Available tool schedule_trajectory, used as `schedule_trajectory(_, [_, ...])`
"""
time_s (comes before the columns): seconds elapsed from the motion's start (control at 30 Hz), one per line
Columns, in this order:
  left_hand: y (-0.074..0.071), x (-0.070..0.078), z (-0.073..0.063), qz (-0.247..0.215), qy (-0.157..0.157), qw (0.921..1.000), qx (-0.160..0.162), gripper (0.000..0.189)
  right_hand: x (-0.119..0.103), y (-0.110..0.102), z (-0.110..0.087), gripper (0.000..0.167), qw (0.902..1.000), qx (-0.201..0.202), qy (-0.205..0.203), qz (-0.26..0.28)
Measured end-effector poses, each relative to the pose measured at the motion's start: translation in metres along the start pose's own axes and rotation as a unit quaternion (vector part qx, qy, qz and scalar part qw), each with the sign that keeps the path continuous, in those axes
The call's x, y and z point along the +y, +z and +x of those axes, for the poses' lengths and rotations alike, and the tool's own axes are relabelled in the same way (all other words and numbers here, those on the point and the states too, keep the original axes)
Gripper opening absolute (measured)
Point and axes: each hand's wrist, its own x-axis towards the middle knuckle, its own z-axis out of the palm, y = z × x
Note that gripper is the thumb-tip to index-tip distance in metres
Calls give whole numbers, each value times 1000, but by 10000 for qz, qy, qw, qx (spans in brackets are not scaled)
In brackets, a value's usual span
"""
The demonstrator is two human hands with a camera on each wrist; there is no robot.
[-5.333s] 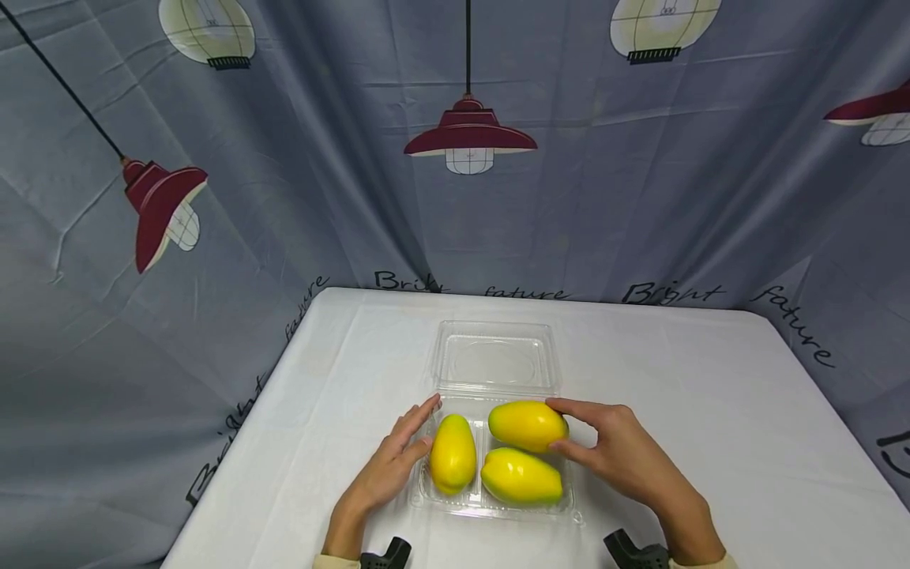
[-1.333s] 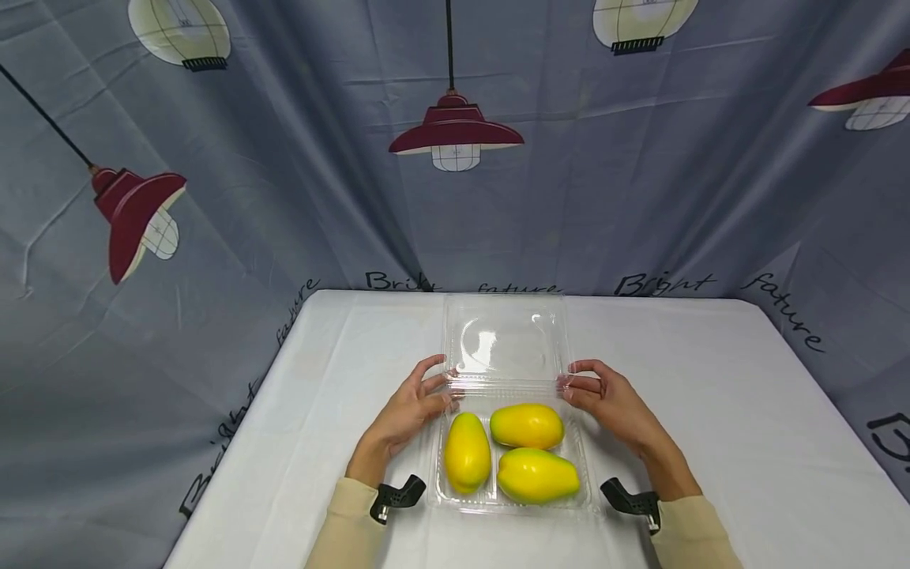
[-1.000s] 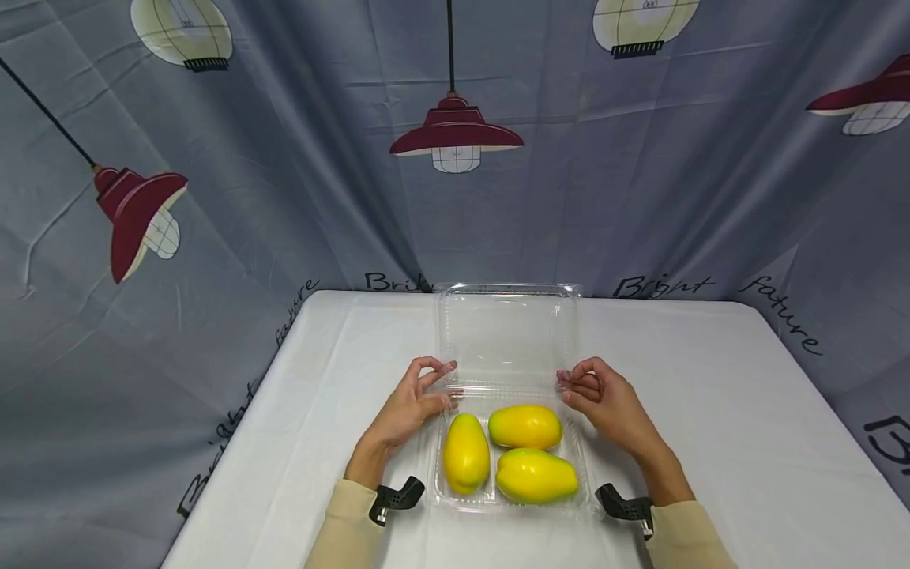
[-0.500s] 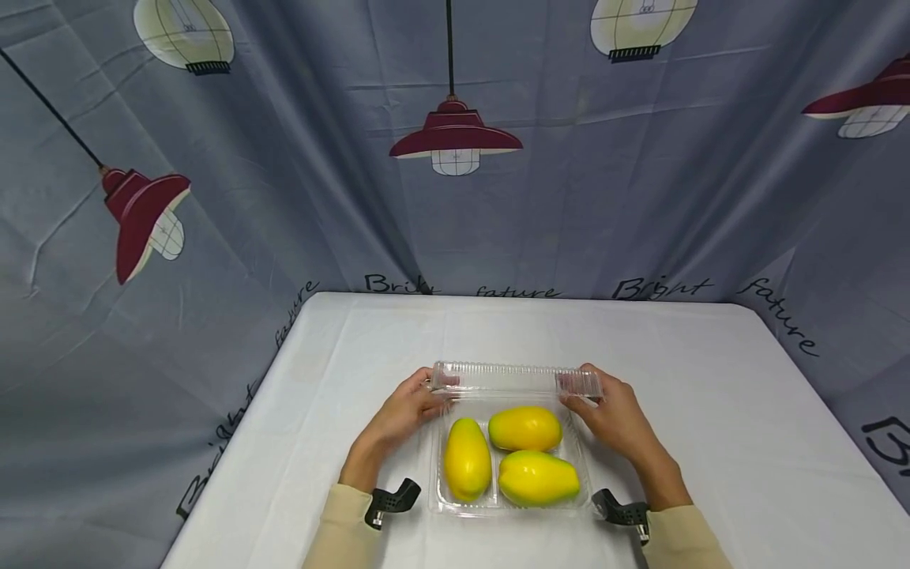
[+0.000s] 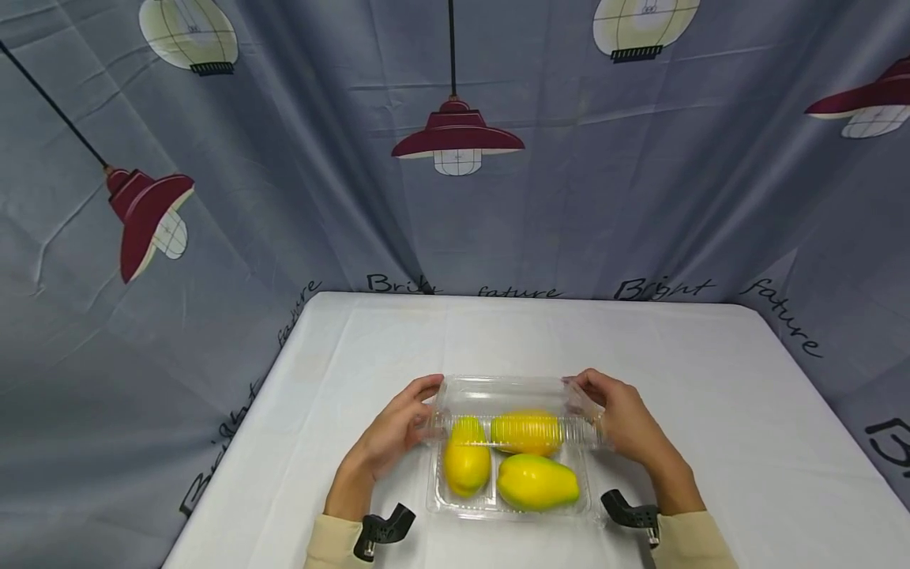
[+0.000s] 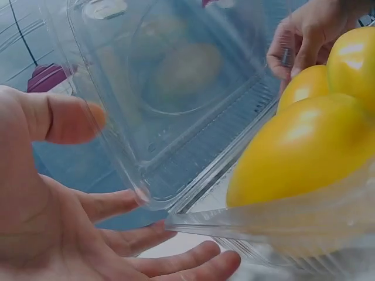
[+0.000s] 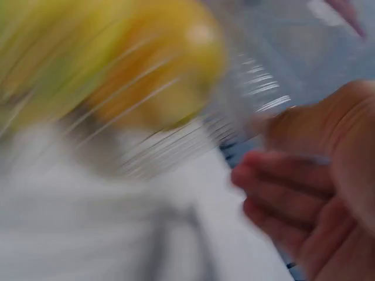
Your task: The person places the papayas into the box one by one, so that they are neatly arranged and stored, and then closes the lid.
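A clear plastic clamshell container (image 5: 512, 510) lies on the table with three glossy yellow oval fruits in it, like mangoes or papayas. One fruit (image 5: 467, 472) stands lengthwise in the left compartment; a near fruit (image 5: 538, 483) and a far fruit (image 5: 526, 433) lie crosswise in the right one. The hinged lid (image 5: 505, 386) is tilted forward over the far part of the fruits. My left hand (image 5: 392, 431) touches the lid's left side, its fingers spread and fairly straight in the left wrist view. My right hand (image 5: 626, 415) pinches the lid's right edge; the right wrist view is blurred.
A white cloth covers the table (image 5: 711, 379). Behind it hangs a grey-blue curtain (image 5: 569, 197) printed with lamps and lettering. Black wrist mounts (image 5: 387, 528) sit at both cuffs.
Earlier the right hand was at the far fruit and the lid lay back flat. Both hands then took the lid's sides, raised it upright and swung it forward over the fruits. The left fingers have loosened.
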Motion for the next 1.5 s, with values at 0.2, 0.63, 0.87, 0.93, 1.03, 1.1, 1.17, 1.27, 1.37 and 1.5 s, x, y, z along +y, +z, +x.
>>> schedule_trajectory(0.2, [9,-3,-5,422,28,9981,447,62,-9,-17,-24,36,9985,-48,550,2])
schedule_trajectory(0.63, [31,-4,-22,1219,-52,9841,1288,55,-30,-34,-100,59,9542,-1146,2532,1107])
schedule_trajectory(0.87, [40,-9,-27,1465,18,9747,1689,51,-26,-17,-111,61,9288,-1671,2591,2054])
schedule_trajectory(0.93, [42,-12,-29,1550,30,9722,1756,50,-26,-12,-112,60,9285,-1591,2597,2125])
schedule_trajectory(1.03, [44,-14,-34,1650,32,9695,1810,48,-26,-4,-113,56,9284,-1444,2668,2144])
schedule_trajectory(1.1, [46,-16,-39,1680,12,9687,1830,50,-26,1,-113,52,9276,-1406,2679,2193])
schedule_trajectory(1.17, [48,-17,-45,1654,-16,9694,1813,54,-26,6,-114,46,9254,-1362,2722,2259])
schedule_trajectory(1.27, [50,-21,-58,1588,-48,9722,1722,60,-25,11,-117,37,9245,-1342,2743,2283])
schedule_trajectory(1.37, [51,-27,-72,1419,-57,9766,1616,64,-23,13,-120,28,9245,-1446,2658,2317])
schedule_trajectory(1.5, [55,-35,-85,1260,-121,9812,1455,69,-21,13,-124,30,9188,-1658,2489,2574])
